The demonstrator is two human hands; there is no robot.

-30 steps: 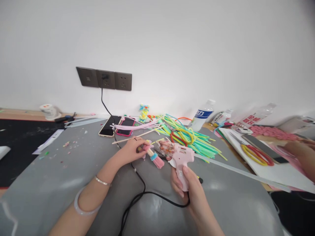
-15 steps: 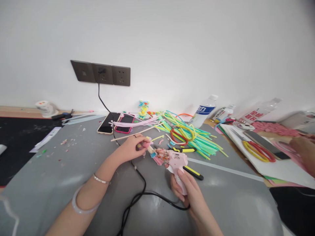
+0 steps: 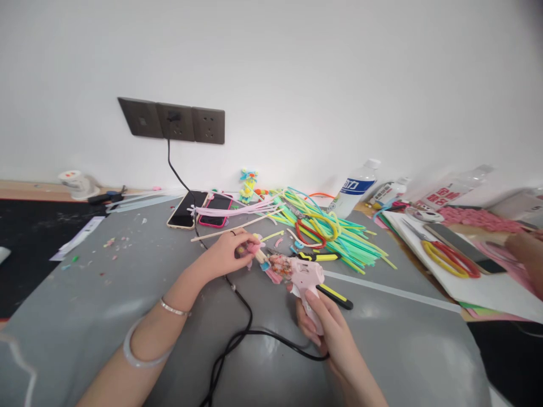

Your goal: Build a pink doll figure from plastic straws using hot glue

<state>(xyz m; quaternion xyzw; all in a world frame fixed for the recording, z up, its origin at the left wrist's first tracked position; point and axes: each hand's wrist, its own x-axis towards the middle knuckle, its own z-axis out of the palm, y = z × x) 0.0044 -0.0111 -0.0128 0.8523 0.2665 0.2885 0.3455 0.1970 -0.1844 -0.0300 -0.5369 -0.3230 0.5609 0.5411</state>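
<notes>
- Pipe cleaners [image 3: 353, 244]: heaped beyond the fingers of the right hand [image 3: 326, 322].
- Glue gun [image 3: 307, 275]: right fingers wrap its grip; front near left fingertips.
- Craft piece [image 3: 263, 263]: pinched between thumb and fingers of the left hand [image 3: 229, 255].

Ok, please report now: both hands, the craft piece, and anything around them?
Left hand pinching craft piece. Right hand gripping pink glue gun close to it, contact unclear. Black cable looping nearby; pliers partly hidden behind gun.
</notes>
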